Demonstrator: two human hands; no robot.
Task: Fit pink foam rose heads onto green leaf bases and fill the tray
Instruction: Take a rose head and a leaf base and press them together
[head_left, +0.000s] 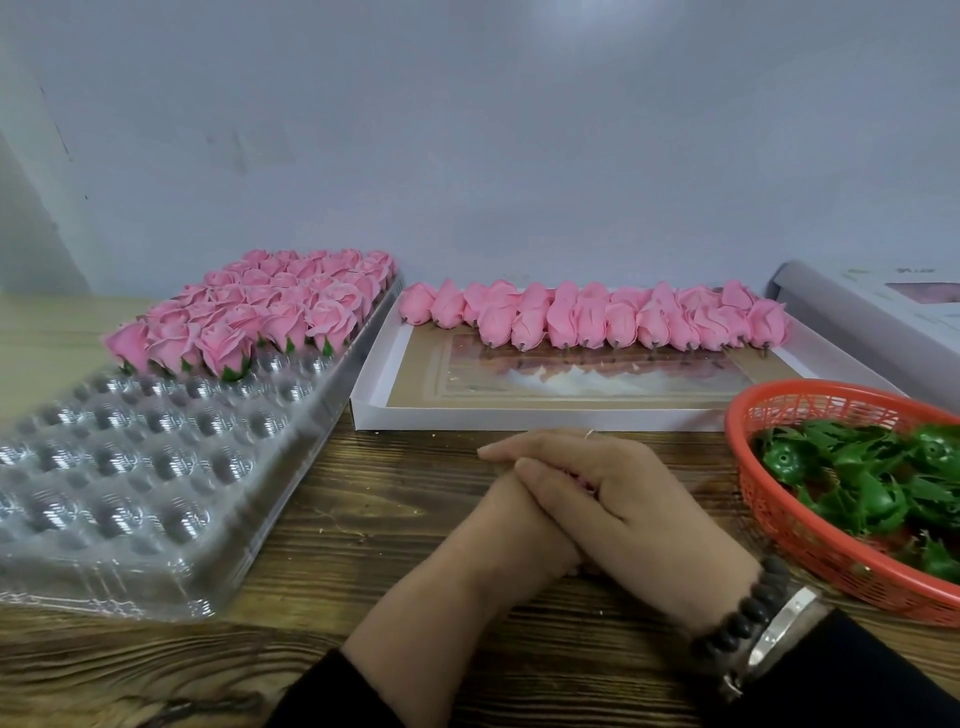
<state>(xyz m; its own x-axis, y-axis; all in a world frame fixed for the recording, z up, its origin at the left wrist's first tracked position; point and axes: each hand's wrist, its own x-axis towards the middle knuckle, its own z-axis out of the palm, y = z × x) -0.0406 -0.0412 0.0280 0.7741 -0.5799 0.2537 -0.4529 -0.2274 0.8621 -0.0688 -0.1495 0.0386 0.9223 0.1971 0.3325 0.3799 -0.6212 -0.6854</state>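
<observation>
My right hand (623, 493) lies across my left hand (498, 535) on the wooden table, its fingers nearly straight. The left hand's fingers are hidden beneath it, so I cannot tell whether they hold anything. A clear plastic tray (156, 467) with round cups stands at the left. Its far rows hold finished pink roses (260, 312) on green bases, and its near cups are bare. Several loose pink rose heads (597, 317) lie in rows at the back of a flat white box (519, 418). Green leaf bases (872, 478) fill a red mesh basket (779, 525) at the right.
A pale rolled sheet or box (857, 306) lies at the back right against the grey wall. The near part of the white box shows its bare printed floor. My right wrist wears a dark bead bracelet (737, 618) and a metal watch.
</observation>
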